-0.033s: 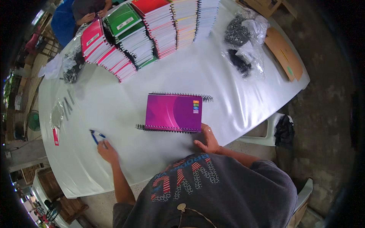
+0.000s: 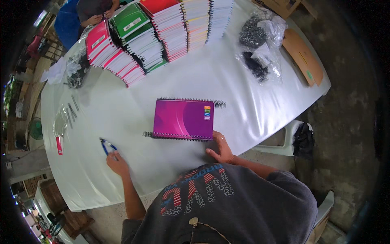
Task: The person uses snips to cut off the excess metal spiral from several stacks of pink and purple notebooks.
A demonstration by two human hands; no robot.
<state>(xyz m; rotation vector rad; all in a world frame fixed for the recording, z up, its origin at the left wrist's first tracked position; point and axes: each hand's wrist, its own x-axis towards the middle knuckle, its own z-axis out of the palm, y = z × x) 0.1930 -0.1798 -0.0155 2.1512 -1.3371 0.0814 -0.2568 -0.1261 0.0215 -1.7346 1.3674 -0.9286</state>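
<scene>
1. Pliers with slim blue handles sit in my left hand, which is wrapped around the handle ends, with the tips pointing away from me.
2. My right hand has its fingers at the near right corner of the purple-and-pink notebook, thumb spread apart; I cannot tell whether those fingers grip.
3. That notebook lies flat in front of me on the glossy white counter. A black wire coil sticks out left along its near edge, another black coil right along its far edge.
4. Beyond it stand tall stacks of spiral-bound notebooks with pink, green and red covers.
5. Clear plastic bags of black coils lie far right, near a curved brown board.
</scene>
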